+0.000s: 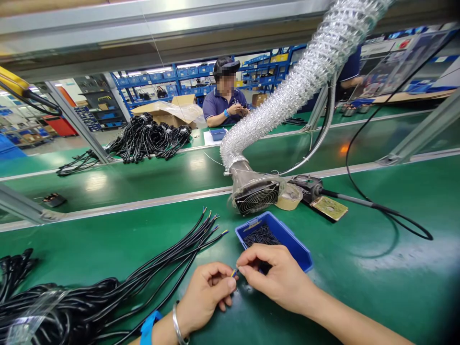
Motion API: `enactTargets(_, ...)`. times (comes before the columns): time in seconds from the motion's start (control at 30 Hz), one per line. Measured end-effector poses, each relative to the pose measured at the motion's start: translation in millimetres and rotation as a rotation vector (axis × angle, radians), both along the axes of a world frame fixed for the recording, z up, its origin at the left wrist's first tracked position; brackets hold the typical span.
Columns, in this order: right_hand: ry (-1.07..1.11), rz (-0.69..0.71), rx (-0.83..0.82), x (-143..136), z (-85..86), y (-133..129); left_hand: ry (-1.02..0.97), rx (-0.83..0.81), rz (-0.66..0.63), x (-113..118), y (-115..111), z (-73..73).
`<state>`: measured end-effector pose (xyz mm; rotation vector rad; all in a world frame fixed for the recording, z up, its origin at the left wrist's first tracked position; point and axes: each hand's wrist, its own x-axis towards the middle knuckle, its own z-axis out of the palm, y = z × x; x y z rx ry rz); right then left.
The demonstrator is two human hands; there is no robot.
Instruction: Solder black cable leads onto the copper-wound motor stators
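Observation:
My left hand is closed in a pinch on a cable end, where a yellow-and-blue wire end sticks out between thumb and forefinger. My right hand meets it from the right, its thumb and forefinger pressed together at the wire tips. Whatever lies between those two fingertips is too small to make out. Just behind my right hand stands a blue bin holding many short black tube-like pieces. Left of my hands, several black cables fan out, their stripped ends showing coloured wires.
A fume fan on a silver duct stands behind the bin. Beside it are a tape roll and a soldering iron holder with sponge. Bundled cables lie at left. Across the line sits a co-worker near a cable pile.

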<state>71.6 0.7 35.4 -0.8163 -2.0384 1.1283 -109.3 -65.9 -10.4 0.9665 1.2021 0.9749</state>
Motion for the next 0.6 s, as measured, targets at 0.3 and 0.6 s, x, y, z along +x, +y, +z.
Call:
enactTargets(0.3, 0.012, -0.013, 0.077, -1, -1.6, -5, -0.015, 0.022, 0.035, 1, -3, -7.3)
enactTargets(0.6, -0.029, 0.041, -0.040, -1, 0.6, -7, -0.001, 0.050, 0.010, 3, -6, -10.9)
